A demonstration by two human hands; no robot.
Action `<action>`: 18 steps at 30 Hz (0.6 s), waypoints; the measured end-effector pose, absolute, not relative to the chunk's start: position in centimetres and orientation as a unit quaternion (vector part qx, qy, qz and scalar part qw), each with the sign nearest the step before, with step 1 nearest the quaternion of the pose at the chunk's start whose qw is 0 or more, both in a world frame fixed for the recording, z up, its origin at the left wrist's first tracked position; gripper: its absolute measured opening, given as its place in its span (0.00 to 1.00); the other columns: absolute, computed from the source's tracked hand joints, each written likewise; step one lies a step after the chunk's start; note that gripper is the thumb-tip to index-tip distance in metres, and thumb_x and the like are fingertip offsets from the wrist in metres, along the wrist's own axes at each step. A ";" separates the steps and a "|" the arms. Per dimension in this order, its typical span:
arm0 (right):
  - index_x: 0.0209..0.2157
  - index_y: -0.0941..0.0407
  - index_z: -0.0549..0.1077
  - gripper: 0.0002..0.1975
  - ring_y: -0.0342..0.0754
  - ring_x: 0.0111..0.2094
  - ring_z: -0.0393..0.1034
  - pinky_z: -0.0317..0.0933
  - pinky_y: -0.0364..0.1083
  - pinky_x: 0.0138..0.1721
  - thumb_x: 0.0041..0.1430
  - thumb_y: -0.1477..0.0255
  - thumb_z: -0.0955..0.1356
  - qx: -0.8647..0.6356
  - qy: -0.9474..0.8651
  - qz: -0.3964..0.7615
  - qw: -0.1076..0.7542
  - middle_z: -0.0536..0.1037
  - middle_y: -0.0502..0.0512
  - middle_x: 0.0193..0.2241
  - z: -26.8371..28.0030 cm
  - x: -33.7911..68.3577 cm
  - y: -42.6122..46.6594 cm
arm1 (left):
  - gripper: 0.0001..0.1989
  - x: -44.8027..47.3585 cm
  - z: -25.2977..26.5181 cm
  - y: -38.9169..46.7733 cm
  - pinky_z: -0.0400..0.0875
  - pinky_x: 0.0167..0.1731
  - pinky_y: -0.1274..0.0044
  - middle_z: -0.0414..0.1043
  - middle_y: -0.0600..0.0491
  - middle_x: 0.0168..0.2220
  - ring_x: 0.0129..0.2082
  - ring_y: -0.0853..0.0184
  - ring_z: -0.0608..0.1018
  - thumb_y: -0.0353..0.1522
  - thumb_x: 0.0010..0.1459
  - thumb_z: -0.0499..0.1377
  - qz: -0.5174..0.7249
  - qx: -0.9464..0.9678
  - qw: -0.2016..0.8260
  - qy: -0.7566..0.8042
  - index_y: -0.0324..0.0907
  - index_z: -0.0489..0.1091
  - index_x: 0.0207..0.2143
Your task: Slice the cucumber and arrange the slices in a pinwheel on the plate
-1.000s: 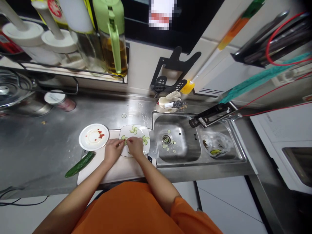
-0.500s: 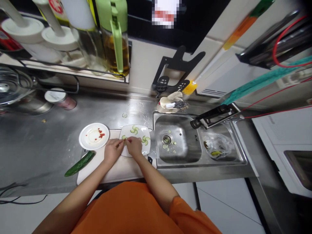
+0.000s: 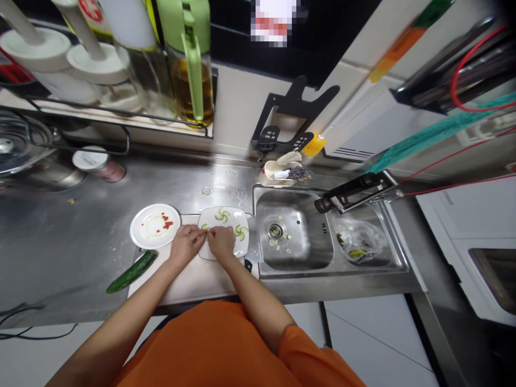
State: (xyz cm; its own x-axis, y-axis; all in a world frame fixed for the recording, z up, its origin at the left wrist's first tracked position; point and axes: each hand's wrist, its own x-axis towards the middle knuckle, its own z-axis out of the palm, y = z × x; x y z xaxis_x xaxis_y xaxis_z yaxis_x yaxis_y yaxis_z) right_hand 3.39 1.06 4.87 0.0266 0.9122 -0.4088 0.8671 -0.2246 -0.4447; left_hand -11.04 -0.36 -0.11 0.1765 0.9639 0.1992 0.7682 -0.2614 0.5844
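Note:
My left hand (image 3: pixel 187 245) and my right hand (image 3: pixel 222 243) meet fingertip to fingertip over the left part of a white square plate (image 3: pixel 228 250). Both are closed in a pinch, and a tiny reddish bit seems to show between them, too small to name. Curved cucumber slices (image 3: pixel 222 215) lie in pinwheel shapes on the plate, some partly hidden by my fingers. To the left, a round white plate (image 3: pixel 139 228) carries small red pieces (image 3: pixel 166 221). A whole cucumber (image 3: pixel 132 272) lies with its upper end by the white cutting board (image 3: pixel 193 285).
At the right is a steel sink (image 3: pixel 306 250) with cucumber scraps near its drain. A clear plastic bag (image 3: pixel 368 242) sits in the smaller basin. Behind the board, one cucumber slice (image 3: pixel 206 191) lies on the counter. A shelf above holds an oil bottle (image 3: pixel 193 80) and jars.
My left hand has shifted very slightly to the left. Both hands keep pinching over the square plate, and the plates and cucumber stay in place.

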 end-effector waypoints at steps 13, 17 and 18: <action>0.35 0.52 0.77 0.12 0.55 0.46 0.60 0.53 0.47 0.38 0.62 0.67 0.62 -0.722 -0.609 0.326 0.035 0.77 0.55 0.36 5.1 3.7 1.0 | 0.12 -11.0 0.2 0.0 0.67 0.42 0.69 0.75 0.49 0.35 0.37 0.62 0.73 0.38 0.58 0.56 0.260 0.748 0.177 0.584 0.47 0.78 0.37; 0.34 0.51 0.77 0.11 0.55 0.46 0.60 0.53 0.47 0.38 0.61 0.68 0.63 -0.724 -0.606 0.328 0.043 0.78 0.55 0.36 5.0 3.7 0.9 | 0.12 -11.1 0.3 -0.1 0.66 0.42 0.70 0.75 0.49 0.35 0.38 0.62 0.73 0.38 0.58 0.56 0.262 0.745 0.180 0.586 0.47 0.78 0.37; 0.34 0.51 0.77 0.11 0.55 0.46 0.60 0.53 0.47 0.38 0.61 0.68 0.63 -0.723 -0.606 0.329 0.044 0.78 0.54 0.36 5.0 3.7 0.9 | 0.12 -11.1 0.4 -0.2 0.66 0.42 0.70 0.74 0.49 0.35 0.38 0.62 0.73 0.38 0.58 0.56 0.264 0.744 0.180 0.587 0.47 0.78 0.38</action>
State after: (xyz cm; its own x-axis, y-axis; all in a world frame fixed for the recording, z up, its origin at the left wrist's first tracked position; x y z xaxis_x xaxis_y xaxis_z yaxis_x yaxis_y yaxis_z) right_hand 3.72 0.94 4.96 0.0489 0.9049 -0.4227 0.8471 -0.2618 -0.4625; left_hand -11.09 -0.17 0.35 0.1725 0.9682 0.1813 0.7785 -0.2468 0.5771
